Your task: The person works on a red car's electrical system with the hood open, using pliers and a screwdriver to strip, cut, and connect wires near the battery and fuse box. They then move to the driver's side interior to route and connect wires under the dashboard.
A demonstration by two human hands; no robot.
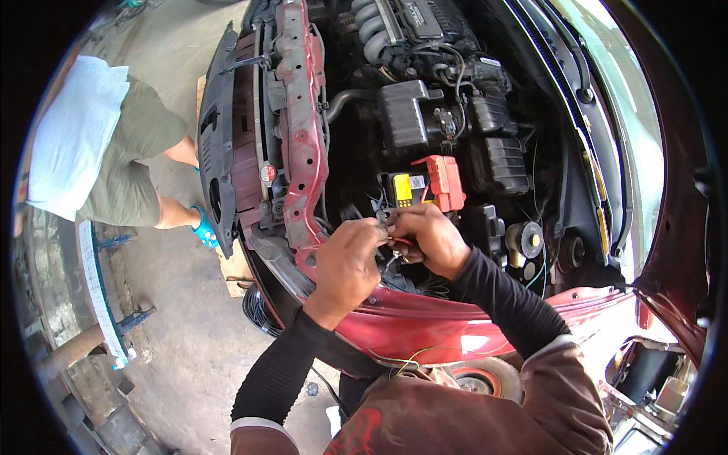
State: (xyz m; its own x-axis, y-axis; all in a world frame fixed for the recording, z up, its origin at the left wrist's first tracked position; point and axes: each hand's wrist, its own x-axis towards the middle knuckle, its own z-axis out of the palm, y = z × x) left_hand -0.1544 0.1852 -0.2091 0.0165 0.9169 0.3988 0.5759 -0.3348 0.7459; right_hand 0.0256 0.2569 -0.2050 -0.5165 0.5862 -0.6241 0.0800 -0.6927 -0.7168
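Note:
Over the near side of a red car's engine bay, my two hands work close together with fingertips almost meeting. My left hand [349, 258] is closed in a pinch; what it grips is hidden behind the fingers. My right hand [434, 236] is closed too, with a thin red wire [402, 241] showing at its fingertips. Just beyond them sits the car battery, with a yellow label [402, 189] and a red terminal cover [444, 182]. Below the fingers, loose dark wires [432, 287] lie near the fender.
The black air box [403, 114] and engine [421, 26] fill the far bay. A red front crossmember [303, 136] runs along the left, the red fender [425, 326] in front of me. Another person [114, 152] stands at left. A black cable coil [260, 309] hangs by the bumper.

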